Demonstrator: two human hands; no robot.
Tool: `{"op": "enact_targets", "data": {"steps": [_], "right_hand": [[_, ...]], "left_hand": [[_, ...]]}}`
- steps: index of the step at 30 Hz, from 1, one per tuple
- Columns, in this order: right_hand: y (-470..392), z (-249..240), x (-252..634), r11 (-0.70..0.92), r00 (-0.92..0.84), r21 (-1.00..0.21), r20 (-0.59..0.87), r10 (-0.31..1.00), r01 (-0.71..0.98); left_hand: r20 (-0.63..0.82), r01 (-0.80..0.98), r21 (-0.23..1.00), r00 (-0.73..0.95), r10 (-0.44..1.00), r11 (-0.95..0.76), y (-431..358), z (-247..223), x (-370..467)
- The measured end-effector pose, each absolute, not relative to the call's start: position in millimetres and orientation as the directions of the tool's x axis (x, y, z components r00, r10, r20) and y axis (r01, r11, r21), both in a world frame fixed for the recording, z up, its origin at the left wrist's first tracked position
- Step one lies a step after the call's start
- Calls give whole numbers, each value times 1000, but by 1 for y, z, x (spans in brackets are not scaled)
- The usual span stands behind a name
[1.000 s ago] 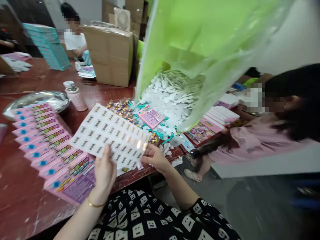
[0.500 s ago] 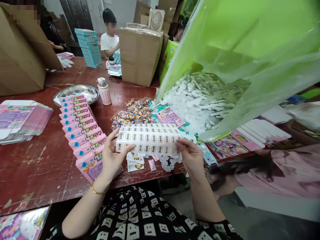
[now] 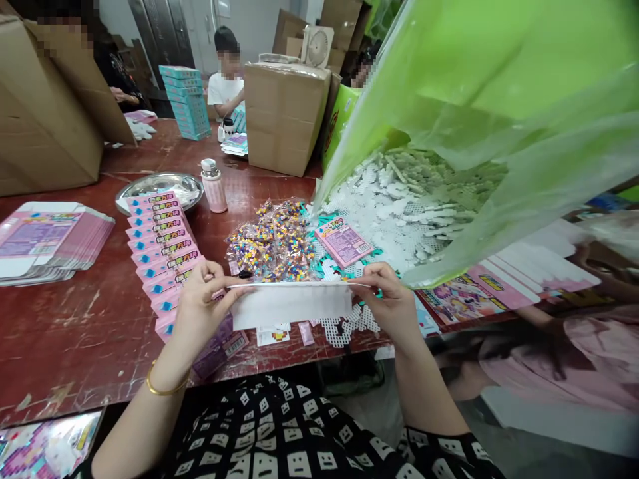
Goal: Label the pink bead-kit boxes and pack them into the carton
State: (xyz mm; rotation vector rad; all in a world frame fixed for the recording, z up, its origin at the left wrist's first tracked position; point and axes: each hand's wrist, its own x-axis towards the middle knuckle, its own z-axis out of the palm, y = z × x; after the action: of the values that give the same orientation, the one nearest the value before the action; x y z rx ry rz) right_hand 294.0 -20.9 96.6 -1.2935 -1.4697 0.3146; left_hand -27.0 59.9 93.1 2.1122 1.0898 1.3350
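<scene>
A white sticker sheet point(image 3: 292, 307) is stretched between my hands above the table's front edge, its blank side showing and its top edge folded over. My left hand point(image 3: 206, 303) pinches its left end, beside a row of overlapping pink boxes point(image 3: 167, 256). The right end is pinched by my right hand point(image 3: 392, 299). Beyond the sheet lie clear bags of colourful beads point(image 3: 274, 239) and a single pink box point(image 3: 344, 243). Under and beside the sheet are small printed cards point(image 3: 273, 334), a small pink packet point(image 3: 306, 333) and white grid pieces point(image 3: 339, 329).
A large green bag point(image 3: 479, 80) of white pieces leans over the right side. Flat pink cartons point(image 3: 54, 236) lie left. A metal tray point(image 3: 192, 189), a pink bottle point(image 3: 214, 187) and a cardboard box point(image 3: 287, 116) stand behind. People sit around the table; one in pink is at right.
The sheet has been tipped, so its printed oval labels no longer show and its plain side does. My left hand has moved left and slightly up; my right hand has shifted slightly right.
</scene>
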Motion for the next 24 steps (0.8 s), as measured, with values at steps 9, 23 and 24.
{"op": "enact_targets", "data": {"steps": [9,23,24], "right_hand": [[-28,79,287,255,390,-916,367,845,310],[-52,42,212,234,555,-935,348,756,267],[-52,44,212,237,540,-931,356,763,279]], "left_hand": [[-164,-489,848,122,979,203,57,75,11],[-182,-639,745,78,980,189,17,56,113],[-174,-652,740,52,983,165,19,60,112]]}}
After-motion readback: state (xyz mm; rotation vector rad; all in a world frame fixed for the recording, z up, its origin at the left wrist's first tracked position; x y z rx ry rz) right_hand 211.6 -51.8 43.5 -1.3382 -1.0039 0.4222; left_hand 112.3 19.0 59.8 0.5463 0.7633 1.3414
